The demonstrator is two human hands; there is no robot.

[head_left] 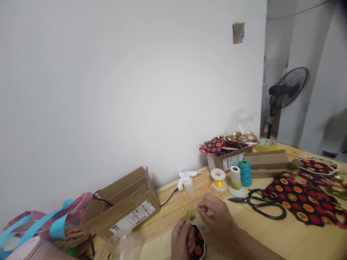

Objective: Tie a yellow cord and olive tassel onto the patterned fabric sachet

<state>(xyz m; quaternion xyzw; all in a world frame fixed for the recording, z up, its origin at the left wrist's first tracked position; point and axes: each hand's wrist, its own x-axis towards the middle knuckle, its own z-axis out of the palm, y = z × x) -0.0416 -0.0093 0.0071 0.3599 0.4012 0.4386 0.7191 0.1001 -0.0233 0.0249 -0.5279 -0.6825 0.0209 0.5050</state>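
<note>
My left hand (182, 238) is closed round a small patterned fabric piece (198, 245), black with red flowers and a pale edging. A tuft of yellow-green thread (188, 214) sticks up between its thumb and finger, with a bright yellow cord beside it. Just to the right is my right hand (217, 213), its thumb and forefinger pinched together. Whatever it pinches is too fine to make out. Black-handled scissors (260, 204) lie to the right of this hand, blades toward it.
Behind my hands stand a yellow thread spool (218, 180), a green one (235, 178), a teal thread cone (245, 173) and a glue gun (187, 177) near a bottle. An open cardboard box (127, 202) sits left; flowered cloth (300, 202) lies right. A filled box (230, 160) stands against the wall.
</note>
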